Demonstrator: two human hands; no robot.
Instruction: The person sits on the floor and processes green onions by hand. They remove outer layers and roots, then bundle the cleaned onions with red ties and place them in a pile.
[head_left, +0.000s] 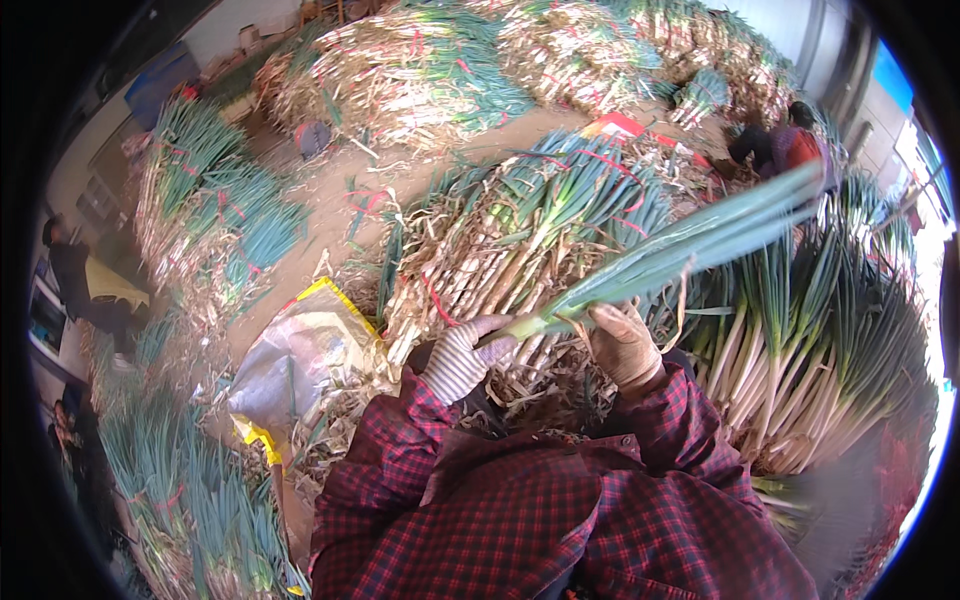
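My left hand (461, 358), in a striped knit glove, grips a large Welsh onion (630, 274) by its pale lower stalk. Its blue-green leaves reach to the upper right and look slightly blurred. In a soiled tan glove, my right hand (624, 346) is closed against the near edge of the leaves, with a loose outer leaf strip running into its fingers. A withered leaf (682, 304) dangles beside that hand. Under and beyond both hands lies a heap of Welsh onions (517, 240) with brown dry skins and red ties.
Upright Welsh onions (795, 352) crowd my right side. At left lies a yellow-edged plastic sack (281, 360) among peelings, with tied bundles (195, 487) nearer me. Large stacks (420, 71) stand across the floor. One person (802, 146) crouches at upper right; another (82, 277) is far left.
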